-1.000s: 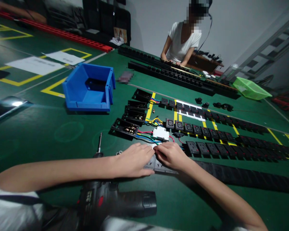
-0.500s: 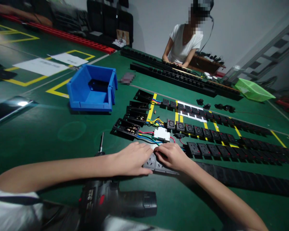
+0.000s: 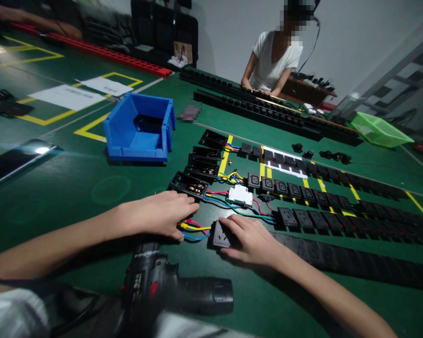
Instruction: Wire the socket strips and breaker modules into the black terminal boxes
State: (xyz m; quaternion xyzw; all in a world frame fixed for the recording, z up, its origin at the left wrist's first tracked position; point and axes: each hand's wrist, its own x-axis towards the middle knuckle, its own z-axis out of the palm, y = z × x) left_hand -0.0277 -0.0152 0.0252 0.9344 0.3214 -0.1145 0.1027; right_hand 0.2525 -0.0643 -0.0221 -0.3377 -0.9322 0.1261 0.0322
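Observation:
My right hand (image 3: 251, 238) grips the left end of a black socket strip (image 3: 221, 234), fingers over the top and thumb at the near edge. Red, yellow and blue wires (image 3: 195, 228) run from that end towards my left hand (image 3: 165, 213). Its fingers are curled together over the wires' left ends; what lies under the palm is hidden. Just beyond the left fingertips sits a black end housing (image 3: 188, 186) with brass terminals. Wires join it to a white circuit breaker (image 3: 240, 195) and a row of black sockets (image 3: 304, 219).
A black cordless drill (image 3: 176, 291) lies close to my body. The blue bin (image 3: 137, 126) stands at the left. More socket rows (image 3: 296, 190) stretch right. Across the table, a person (image 3: 273, 63) sits behind long black strips (image 3: 260, 112); a green basket (image 3: 380, 129) is at the right.
My left hand has moved left and slightly up, off the socket strip, uncovering the wires. My right hand stays at the strip's end, its fingers now more spread over it. The view has shifted slightly.

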